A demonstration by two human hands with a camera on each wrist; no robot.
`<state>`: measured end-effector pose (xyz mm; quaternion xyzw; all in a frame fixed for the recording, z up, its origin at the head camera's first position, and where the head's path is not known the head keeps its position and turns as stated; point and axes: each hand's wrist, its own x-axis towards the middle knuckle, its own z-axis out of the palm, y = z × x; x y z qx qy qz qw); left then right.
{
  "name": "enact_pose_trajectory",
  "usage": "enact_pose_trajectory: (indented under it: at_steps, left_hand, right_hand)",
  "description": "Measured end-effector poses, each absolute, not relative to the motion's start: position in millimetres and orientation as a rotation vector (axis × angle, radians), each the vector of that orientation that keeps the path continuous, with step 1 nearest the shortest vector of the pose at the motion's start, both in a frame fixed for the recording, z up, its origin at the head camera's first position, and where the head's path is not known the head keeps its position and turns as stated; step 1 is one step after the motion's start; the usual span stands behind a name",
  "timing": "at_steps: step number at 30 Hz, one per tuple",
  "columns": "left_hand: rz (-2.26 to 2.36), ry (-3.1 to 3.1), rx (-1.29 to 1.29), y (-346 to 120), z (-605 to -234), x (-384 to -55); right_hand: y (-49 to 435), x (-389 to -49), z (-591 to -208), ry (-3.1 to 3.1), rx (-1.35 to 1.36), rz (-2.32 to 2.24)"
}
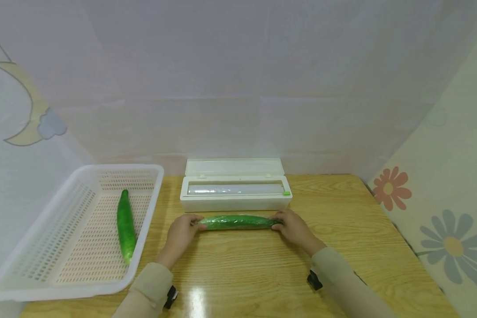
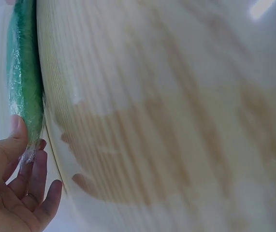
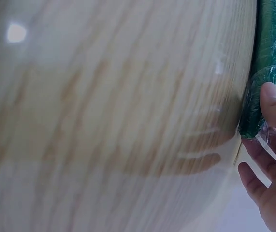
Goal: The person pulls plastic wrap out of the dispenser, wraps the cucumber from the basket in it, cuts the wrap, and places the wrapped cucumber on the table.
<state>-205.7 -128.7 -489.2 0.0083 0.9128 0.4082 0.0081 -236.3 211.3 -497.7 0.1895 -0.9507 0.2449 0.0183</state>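
A green cucumber [image 1: 238, 222] in clear plastic wrap lies crosswise in front of the wrap dispenser. My left hand [image 1: 183, 230] pinches its left end; in the left wrist view the thumb presses the cucumber [image 2: 25, 72] near its tip, and gathered film shows between the fingers. At the other end my right hand [image 1: 294, 227] grips the dark tip, with loose film sticking out by the fingers in the right wrist view, where the thumb [image 3: 269, 94] lies on the wrapped cucumber [image 3: 272, 43].
Behind the cucumber stands a white wrap dispenser [image 1: 236, 204], its lid [image 1: 234, 167] raised and a film roll [image 1: 234, 189] inside. To the left, a white plastic basket [image 1: 87, 247] holds one unwrapped cucumber [image 1: 125, 227]. All rest on a wooden table [image 1: 238, 274] against a cloth-covered wall.
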Motion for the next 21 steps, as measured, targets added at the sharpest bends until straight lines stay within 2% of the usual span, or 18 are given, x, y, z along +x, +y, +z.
enact_pose_trajectory:
  at_steps: [10,21]
  left_hand:
    - [1.216,2.858,0.043,-125,-489,-204]
    - [1.15,2.905,0.207,-109,-479,-201]
  right_hand:
    - [214,-230,-492,-2.927,0.613,0.729]
    - [240,-220,-484,-2.936,0.588,0.704]
